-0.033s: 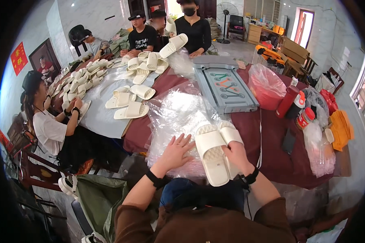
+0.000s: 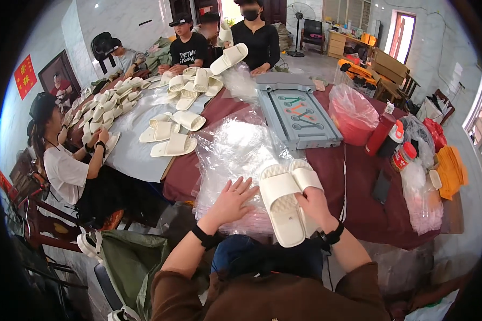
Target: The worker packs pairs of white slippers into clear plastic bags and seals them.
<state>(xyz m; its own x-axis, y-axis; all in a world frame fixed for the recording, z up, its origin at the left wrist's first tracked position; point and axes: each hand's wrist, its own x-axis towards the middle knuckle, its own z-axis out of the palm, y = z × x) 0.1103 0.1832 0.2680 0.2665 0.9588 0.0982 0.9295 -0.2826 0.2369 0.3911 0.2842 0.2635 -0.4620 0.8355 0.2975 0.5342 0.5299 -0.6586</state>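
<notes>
A pair of cream slippers [image 2: 289, 222] is in my right hand [image 2: 314, 206], at the table's near edge. My right fingers are closed on the right-hand slipper, partly hidden in its strap opening. The left-hand slipper overlaps the other one, its open sole with the textured footbed facing up. My left hand [image 2: 231, 202] lies flat with fingers spread on a stack of clear plastic bags [image 2: 227, 144], just left of the slippers. Both wrists wear black bands.
Several loose cream slippers [image 2: 174, 144] lie on the grey sheet ahead to the left, with a large heap [image 2: 104, 109] beyond. A grey plastic case [image 2: 300, 120] stands ahead. A red basin [image 2: 353, 120], bottles [image 2: 380, 134] and bags [image 2: 420, 198] fill the right. Several people sit or stand around the table.
The pair of slippers and my right hand have shifted very slightly to the right. My left hand stays flat on the plastic bags.
</notes>
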